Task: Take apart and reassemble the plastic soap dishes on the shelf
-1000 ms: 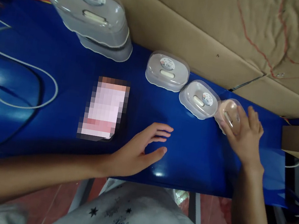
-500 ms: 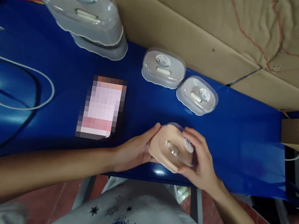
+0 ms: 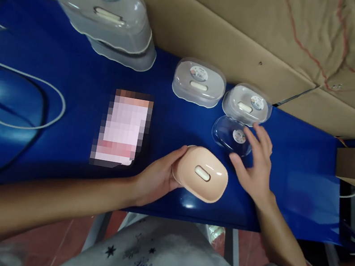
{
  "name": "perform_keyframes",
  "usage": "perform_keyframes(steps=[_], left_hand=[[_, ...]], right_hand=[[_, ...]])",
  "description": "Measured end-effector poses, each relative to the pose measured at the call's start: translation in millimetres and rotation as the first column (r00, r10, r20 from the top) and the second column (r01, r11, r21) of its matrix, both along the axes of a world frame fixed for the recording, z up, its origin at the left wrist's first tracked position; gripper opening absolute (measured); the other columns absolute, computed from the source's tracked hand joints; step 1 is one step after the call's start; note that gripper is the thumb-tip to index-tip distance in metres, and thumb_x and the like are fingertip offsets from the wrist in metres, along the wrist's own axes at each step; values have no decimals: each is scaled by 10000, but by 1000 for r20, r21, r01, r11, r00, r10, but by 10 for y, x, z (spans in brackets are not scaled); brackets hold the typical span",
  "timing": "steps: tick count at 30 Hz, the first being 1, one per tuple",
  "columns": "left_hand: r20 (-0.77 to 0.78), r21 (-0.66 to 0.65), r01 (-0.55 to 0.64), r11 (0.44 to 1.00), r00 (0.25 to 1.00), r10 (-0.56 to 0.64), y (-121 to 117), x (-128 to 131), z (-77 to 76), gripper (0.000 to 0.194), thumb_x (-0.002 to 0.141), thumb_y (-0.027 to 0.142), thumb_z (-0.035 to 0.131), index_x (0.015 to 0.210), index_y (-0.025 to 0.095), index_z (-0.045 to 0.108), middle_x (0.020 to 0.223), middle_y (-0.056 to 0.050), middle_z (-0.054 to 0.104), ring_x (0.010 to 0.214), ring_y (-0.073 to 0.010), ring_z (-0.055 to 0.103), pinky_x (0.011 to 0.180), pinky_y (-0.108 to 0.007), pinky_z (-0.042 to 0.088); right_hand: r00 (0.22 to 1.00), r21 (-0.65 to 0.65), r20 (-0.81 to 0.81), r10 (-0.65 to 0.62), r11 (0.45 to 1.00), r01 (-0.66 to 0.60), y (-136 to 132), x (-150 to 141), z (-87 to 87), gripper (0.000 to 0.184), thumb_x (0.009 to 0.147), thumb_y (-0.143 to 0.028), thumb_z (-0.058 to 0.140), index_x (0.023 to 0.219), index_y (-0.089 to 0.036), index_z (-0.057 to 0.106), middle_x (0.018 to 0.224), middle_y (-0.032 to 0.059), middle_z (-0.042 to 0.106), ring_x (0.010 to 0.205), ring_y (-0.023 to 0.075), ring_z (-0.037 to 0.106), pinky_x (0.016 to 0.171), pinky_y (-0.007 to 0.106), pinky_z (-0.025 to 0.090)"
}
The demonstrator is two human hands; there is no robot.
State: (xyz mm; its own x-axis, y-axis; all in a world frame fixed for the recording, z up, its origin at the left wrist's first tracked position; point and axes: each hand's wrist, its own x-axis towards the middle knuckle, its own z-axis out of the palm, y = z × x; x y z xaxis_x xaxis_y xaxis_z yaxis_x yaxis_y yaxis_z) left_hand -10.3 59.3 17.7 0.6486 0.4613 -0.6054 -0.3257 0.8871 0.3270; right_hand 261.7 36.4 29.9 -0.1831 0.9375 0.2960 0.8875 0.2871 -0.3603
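Observation:
My left hand is wrapped round the left side of a peach-coloured oval plastic box, holding it near the table's front edge. Its top is uncovered and shows a cream-coloured oblong piece in the middle. Above and right of the box, a clear plastic lid with a round label is low over or on the blue table; which one I cannot tell. The thumb and fingers of my right hand are round the lid's right end. Just behind the lid sits a whitish oval box with a clear cover.
Another covered oval box stands further left, and larger stacked ones are at the back left. A blurred-out pinkish rectangle lies on the blue table. Cables run at left; a cardboard box is at right.
The clear lid has come off the peach box and moved up and right with my right hand. My left hand still holds the box. The rear right covered box has shifted back and right.

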Motion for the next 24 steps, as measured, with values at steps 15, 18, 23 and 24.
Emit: perform_keyframes(steps=[15, 18, 23, 24], left_hand=[[56, 140, -47, 989, 998, 40, 59, 11, 28, 723, 1063, 709, 498, 1683, 355, 380, 1693, -51, 536, 1570, -335, 477, 1224, -505, 503], [-4, 202, -41, 978, 999, 43, 45, 20, 44, 722, 1061, 708, 495, 1680, 350, 391, 1700, -42, 529, 1588, -334, 459, 1266, -528, 469], [-300, 528, 65, 847, 947, 115, 17, -55, 81, 630, 1102, 574, 474, 1671, 320, 380, 1687, -67, 528, 1564, -337, 494, 1289, -577, 429], [-369, 647, 140, 749, 918, 148, 15, -78, 73, 618, 1097, 534, 499, 1658, 297, 392, 1697, -91, 505, 1569, -346, 483, 1297, -585, 413]], right_hand=[[916, -234, -249, 313, 899, -371, -231, -299, -3, 662, 1088, -520, 561, 1686, -305, 379, 1819, 109, 286, 1673, 352, 324, 1301, 630, 420], [900, -196, -372, 229, 928, -317, -207, -207, 1, 588, 1125, -507, 473, 1682, -338, 395, 1779, 74, 393, 1662, 310, 358, 1299, 573, 445], [941, -181, -286, 179, 955, -237, -135, -84, 46, 631, 1049, -439, 671, 1639, -360, 459, 1667, 70, 563, 1621, 322, 435, 1309, 577, 416], [950, -185, -261, 171, 957, -222, -128, -72, 54, 633, 1036, -426, 694, 1625, -358, 473, 1642, 73, 590, 1614, 325, 446, 1306, 583, 415]])
